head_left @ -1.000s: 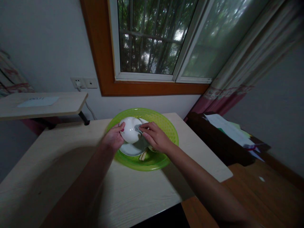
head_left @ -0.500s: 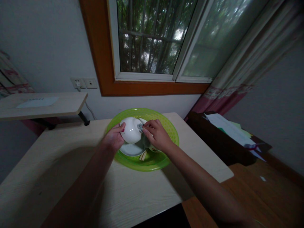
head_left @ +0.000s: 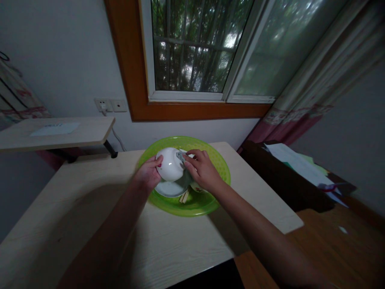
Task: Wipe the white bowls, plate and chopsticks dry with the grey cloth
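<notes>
A white bowl (head_left: 169, 165) is tilted on its side above a green plastic basin (head_left: 207, 209), its outside facing me. My left hand (head_left: 150, 171) grips the bowl's left edge, thumb on the outer wall. Between the fingers of my right hand (head_left: 202, 167) is a grey-green cloth (head_left: 181, 156), pressed against the bowl's right side by the rim. Under the bowl a white plate (head_left: 171, 188) lies in the basin. Wooden chopsticks (head_left: 184, 196) rest to the right of the plate. Another bowl with a printed pattern (head_left: 197, 187) is partly hidden beneath my right hand.
The basin stands on a pale wooden table (head_left: 168, 245) against the wall below a window (head_left: 195, 52). A raised shelf (head_left: 75, 138) with a paper label stands at the left. Papers (head_left: 297, 164) lie on a dark piece of furniture to the right.
My right hand has shifted the cloth slightly along the bowl near its rim. My left hand keeps its hold on the bowl. The whole view has moved a little.
</notes>
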Tool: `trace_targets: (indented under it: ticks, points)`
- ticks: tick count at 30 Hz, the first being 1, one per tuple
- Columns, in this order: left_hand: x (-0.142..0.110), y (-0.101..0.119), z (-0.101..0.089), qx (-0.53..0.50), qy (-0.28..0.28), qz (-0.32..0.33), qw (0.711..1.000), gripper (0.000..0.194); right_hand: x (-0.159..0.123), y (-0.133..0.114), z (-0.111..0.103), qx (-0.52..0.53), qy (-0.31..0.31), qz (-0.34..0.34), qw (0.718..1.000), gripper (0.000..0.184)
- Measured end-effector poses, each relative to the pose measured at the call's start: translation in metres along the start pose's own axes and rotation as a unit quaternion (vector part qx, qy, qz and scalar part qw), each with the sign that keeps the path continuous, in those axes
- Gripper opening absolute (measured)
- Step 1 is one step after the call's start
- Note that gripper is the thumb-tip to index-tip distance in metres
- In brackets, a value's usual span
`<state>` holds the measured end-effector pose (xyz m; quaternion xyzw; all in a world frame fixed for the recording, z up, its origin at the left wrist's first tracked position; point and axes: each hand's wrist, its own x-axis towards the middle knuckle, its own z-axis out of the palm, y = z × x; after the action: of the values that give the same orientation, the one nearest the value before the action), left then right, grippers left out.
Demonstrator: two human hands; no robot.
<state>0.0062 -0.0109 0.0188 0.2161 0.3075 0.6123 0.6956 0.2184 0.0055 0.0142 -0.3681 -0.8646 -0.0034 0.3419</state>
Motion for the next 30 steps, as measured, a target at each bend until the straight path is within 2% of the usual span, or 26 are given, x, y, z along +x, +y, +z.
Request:
trace_targets:
  ticks: [4,8,10,15,19,22,27,30]
  points:
    - [0.0019,0.0004,-0.0036,-0.005,0.008,0.007,1.0,0.027,-0.0022,0.0004,-0.0031,0.039,0.026,-0.016,0.999,0.03]
    - [0.0029,0.0001,-0.0064,0.001,-0.008,0.006,1.0,0.032,-0.0047,0.0007,-0.0059,0.092,0.005,-0.085,0.992,0.028]
    - [0.0028,-0.0003,-0.0066,0.009,-0.023,-0.002,1.0,0.034,-0.005,0.0006,-0.0062,0.098,-0.009,-0.097,0.99,0.032]
    - [0.0025,-0.0019,-0.0067,0.017,-0.043,-0.008,0.999,0.034,-0.003,0.0,-0.0031,0.047,-0.016,-0.051,0.997,0.042]
    - [0.0048,-0.0028,-0.009,0.02,-0.029,0.005,0.999,0.034,-0.0008,0.0003,-0.0008,0.005,-0.001,0.001,1.0,0.039]
    - [0.0063,-0.0025,-0.0098,0.018,-0.019,0.008,1.0,0.034,-0.0005,0.0006,-0.0005,0.004,0.015,0.016,1.0,0.037]
    - [0.0045,-0.0014,-0.0068,0.007,-0.002,0.022,1.0,0.028,-0.0031,-0.0002,-0.0028,0.075,0.016,-0.043,0.996,0.036]
    - [0.0028,-0.0007,-0.0048,0.008,-0.011,0.012,1.0,0.025,-0.0046,-0.0005,-0.0046,0.116,0.0,-0.078,0.99,0.032]
